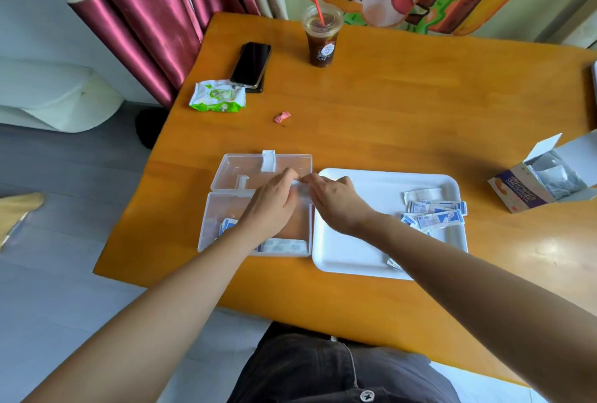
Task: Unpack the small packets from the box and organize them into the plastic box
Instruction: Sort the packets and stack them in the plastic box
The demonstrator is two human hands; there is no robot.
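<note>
Dark clothing [323, 367] is seen at the bottom edge, with two bare forearms stretched over an orange table [387, 111]. One small pale packet [303, 192], blurred, is pinched between the curled fingers of the left hand [274, 200] and the right hand [334, 200], over the far right part of the open, clear plastic box [206, 228]. Flat packets [284, 246] are laid along its near wall. Just beside it, on the right, blue-and-white packets [433, 212] are heaped on a white tray [355, 262]. An opened cardboard box [517, 191] with more inside is placed at the table's right edge. A phone [250, 65], a green wrapper [216, 95] and an iced drink [323, 37] are set at the far side.
</note>
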